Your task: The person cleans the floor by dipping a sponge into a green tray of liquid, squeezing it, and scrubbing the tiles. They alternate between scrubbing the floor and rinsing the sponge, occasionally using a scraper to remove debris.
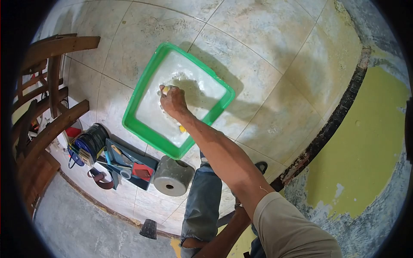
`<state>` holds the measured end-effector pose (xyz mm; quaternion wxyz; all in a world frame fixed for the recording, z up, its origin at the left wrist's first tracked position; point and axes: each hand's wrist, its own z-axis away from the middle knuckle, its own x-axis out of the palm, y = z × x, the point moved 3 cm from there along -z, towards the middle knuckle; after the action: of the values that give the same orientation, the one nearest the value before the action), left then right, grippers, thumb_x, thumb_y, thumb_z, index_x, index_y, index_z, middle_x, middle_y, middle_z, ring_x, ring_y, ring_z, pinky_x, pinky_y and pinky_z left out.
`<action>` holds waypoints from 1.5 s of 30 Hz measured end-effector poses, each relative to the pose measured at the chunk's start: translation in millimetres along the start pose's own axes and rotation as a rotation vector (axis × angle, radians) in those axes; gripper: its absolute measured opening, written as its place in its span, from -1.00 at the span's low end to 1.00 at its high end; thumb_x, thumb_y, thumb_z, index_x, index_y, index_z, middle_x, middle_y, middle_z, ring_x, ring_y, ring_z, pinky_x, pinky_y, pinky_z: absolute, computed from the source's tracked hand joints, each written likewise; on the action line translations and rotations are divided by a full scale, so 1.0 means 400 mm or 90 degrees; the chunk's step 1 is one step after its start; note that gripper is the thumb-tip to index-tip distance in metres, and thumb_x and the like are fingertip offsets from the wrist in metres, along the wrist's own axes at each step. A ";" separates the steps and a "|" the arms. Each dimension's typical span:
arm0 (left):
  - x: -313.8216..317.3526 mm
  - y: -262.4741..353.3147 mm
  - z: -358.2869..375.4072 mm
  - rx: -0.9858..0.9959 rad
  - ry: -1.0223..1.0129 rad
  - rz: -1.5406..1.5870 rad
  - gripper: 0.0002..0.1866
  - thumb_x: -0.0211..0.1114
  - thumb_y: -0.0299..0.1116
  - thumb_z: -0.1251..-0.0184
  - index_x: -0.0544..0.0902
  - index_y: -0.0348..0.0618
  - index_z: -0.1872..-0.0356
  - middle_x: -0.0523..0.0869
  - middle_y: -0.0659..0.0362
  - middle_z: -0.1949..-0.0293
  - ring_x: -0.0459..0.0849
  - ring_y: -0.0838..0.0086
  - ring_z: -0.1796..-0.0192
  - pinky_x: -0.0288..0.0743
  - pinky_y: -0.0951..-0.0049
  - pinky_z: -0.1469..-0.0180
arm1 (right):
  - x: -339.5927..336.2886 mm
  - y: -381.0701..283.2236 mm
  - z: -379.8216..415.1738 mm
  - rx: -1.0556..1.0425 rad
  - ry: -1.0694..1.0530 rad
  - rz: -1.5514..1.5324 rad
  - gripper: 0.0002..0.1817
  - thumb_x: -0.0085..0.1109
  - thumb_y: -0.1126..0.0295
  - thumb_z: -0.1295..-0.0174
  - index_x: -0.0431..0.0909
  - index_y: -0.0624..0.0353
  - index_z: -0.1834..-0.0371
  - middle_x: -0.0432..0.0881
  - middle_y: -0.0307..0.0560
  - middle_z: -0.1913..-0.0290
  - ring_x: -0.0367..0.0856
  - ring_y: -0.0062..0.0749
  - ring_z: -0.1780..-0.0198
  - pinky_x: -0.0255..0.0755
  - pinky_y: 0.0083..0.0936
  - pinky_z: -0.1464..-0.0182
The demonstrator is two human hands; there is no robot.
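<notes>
My right hand [173, 102] reaches down into a green tray [137, 93] that holds a pale, foamy liquid [150, 101]. Its fingers are closed around a small yellow piece [166, 90], which looks like a sponge. Another bit of yellow [182, 129] shows in the liquid beside my right wrist. My left forearm [228, 234], with a band at the wrist, passes under my right arm. That arm hides the fingers of my left hand, so I cannot see what it touches.
A grey round stool [174, 175] stands near the tray's lower corner. Left of it are a dark toolbox [151, 162] with tools and a dark bucket [92, 138]. Wooden furniture [53, 81] borders the left. A black cup [148, 229] lies lower down. Wall edging [344, 109] runs along the right.
</notes>
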<state>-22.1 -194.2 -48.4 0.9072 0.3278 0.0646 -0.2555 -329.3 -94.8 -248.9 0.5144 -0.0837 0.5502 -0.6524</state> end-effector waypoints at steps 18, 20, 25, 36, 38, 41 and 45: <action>-0.081 -0.088 -0.065 -0.165 0.218 1.135 -0.60 0.14 -0.16 -0.57 0.51 -0.20 -0.23 0.68 0.14 -0.06 0.70 0.50 0.07 0.60 0.49 0.09 | -0.607 0.164 0.571 0.138 -0.043 -0.398 -0.57 0.34 0.27 -0.24 0.38 0.21 -0.04 0.61 0.01 0.17 0.66 -0.31 0.23 0.58 -0.41 0.16; -0.052 -0.084 -0.054 -0.160 0.189 1.037 -0.64 0.26 -0.23 -0.50 0.54 -0.22 -0.16 0.70 0.22 0.09 0.70 0.58 0.12 0.61 0.58 0.15 | -0.653 0.164 0.677 0.167 -0.032 -0.220 -0.62 0.31 0.42 -0.31 0.46 0.25 -0.14 0.60 0.01 -0.09 0.63 -0.46 -0.01 0.60 -0.47 -0.01; 0.046 -0.049 -0.026 -0.236 0.116 0.861 -0.73 0.30 -0.32 -0.46 0.55 -0.17 -0.07 0.71 0.23 0.18 0.70 0.56 0.28 0.63 0.58 0.26 | -0.665 0.248 0.931 0.211 0.181 -0.518 -0.67 0.26 0.54 -0.33 0.49 0.34 -0.13 0.65 -0.04 0.00 0.67 -0.48 0.01 0.62 -0.52 -0.06; 0.225 0.020 0.054 0.093 -0.013 0.411 -0.81 0.39 -0.68 -0.25 0.55 -0.28 0.22 0.69 0.13 0.18 0.68 0.51 0.09 0.59 0.54 0.00 | -0.456 0.339 1.354 0.341 0.457 -1.248 -0.65 0.14 0.12 -0.44 0.50 0.13 -0.09 0.65 -0.15 0.08 0.70 -0.41 0.09 0.60 -0.42 0.08; 0.277 0.028 0.069 0.089 -0.081 0.439 -0.81 0.37 -0.70 -0.25 0.54 -0.28 0.22 0.69 0.09 0.15 0.68 0.47 0.03 0.59 0.53 -0.06 | -0.409 0.363 1.402 0.344 0.537 -1.275 -0.63 0.09 0.10 -0.47 0.50 0.13 -0.12 0.65 -0.16 0.08 0.69 -0.42 0.10 0.59 -0.36 0.06; 0.328 0.017 0.110 0.003 -0.165 0.520 -0.81 0.31 -0.71 -0.24 0.53 -0.28 0.19 0.67 0.00 0.03 0.69 0.34 -0.04 0.58 0.41 -0.17 | -0.317 0.397 1.474 0.290 0.652 -1.435 -0.58 0.02 0.05 -0.50 0.47 0.13 -0.18 0.65 -0.12 0.02 0.68 -0.39 0.02 0.58 -0.31 0.00; 0.406 -0.074 0.127 0.012 -0.208 0.475 -0.82 0.35 -0.63 -0.28 0.56 -0.21 0.17 0.66 0.13 0.12 0.68 0.46 0.09 0.61 0.49 -0.07 | -0.343 0.354 1.537 0.342 0.767 -1.465 -0.46 -0.02 -0.08 -0.49 0.42 0.17 -0.22 0.61 -0.11 -0.04 0.62 -0.38 -0.10 0.48 -0.23 -0.20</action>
<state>100.0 -313.8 -71.9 0.9329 0.2921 -0.2064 0.0419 230.7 -359.5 -66.0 -0.6503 -0.0948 0.1613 -0.7363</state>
